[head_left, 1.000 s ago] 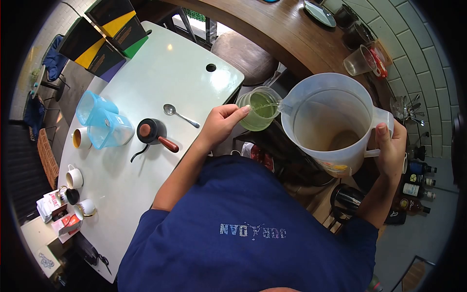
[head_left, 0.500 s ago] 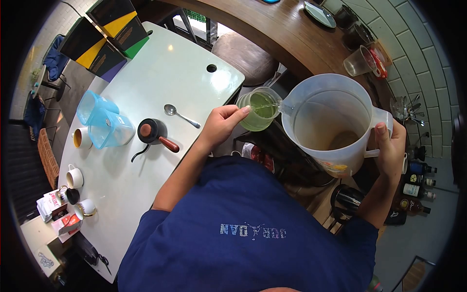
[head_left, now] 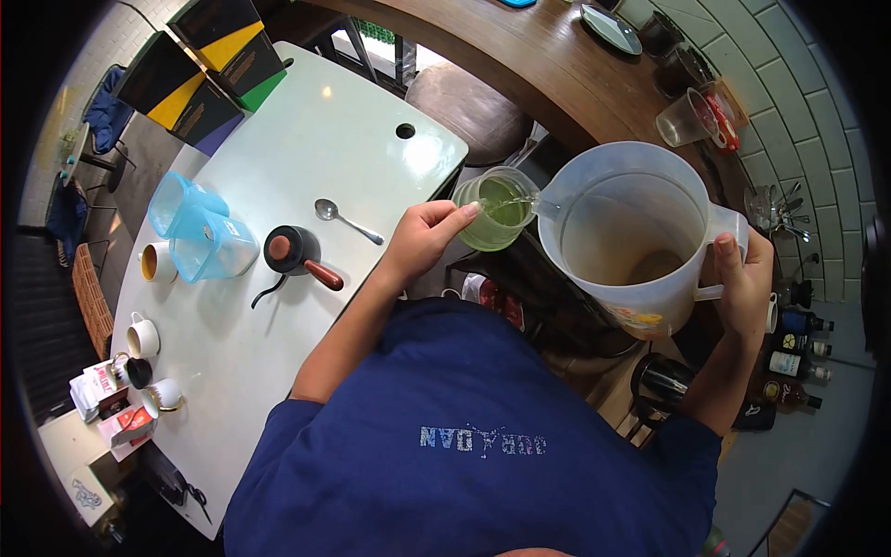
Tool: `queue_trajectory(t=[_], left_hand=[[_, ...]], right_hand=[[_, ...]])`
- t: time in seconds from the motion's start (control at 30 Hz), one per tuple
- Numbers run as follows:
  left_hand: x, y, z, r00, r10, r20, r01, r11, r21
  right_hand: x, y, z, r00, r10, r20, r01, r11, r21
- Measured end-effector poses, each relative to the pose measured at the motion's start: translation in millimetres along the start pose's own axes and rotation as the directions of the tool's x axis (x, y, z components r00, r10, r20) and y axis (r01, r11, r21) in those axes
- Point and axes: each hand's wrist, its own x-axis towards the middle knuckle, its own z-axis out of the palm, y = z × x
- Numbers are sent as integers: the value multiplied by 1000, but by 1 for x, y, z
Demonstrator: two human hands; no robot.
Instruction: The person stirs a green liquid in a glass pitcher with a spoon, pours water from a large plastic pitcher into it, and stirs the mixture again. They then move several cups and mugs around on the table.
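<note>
My left hand (head_left: 427, 239) is closed on the side of a clear cup (head_left: 492, 232) with green liquid in it. The large translucent plastic pitcher (head_left: 594, 251) is in my right hand (head_left: 741, 283), fingers wrapped round its handle. Its spout tilts over the cup's rim, and a thin stream runs from it into the green liquid. Inside the pitcher, some liquid shows low on the wall. To the left on the white table lie a metal spoon (head_left: 327, 211) and a small black gooseneck kettle (head_left: 290, 249) with a brown wooden handle.
Blue translucent containers (head_left: 200, 246), several white cups (head_left: 142, 336) and dark boxes (head_left: 206, 102) stand on the white table (head_left: 343, 116). A wooden counter (head_left: 520, 56) curves behind, carrying a clear plastic cup (head_left: 682, 121). A round stool (head_left: 469, 107) sits between them; bottles (head_left: 789, 364) line the right.
Both hands keep almost the same position, the stream still running from the pitcher into the cup. The green liquid looks slightly higher.
</note>
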Motion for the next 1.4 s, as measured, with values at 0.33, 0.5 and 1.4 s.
queue_trajectory(t=[0.33,0.5,1.4], left_hand=[[1,-3,-1,998,-56,30,58,997,-51],[-1,3,2,999,-49,21,50,997,-66],[0,-7,0,999,-45,9,46,992,-114]], right_hand=[[1,1,-3,1000,-2,10,2,1000,-16],[0,-1,0,1000,-16,-1,16,1000,-18],[-3,1,-1,1000,-7,6,7,1000,2]])
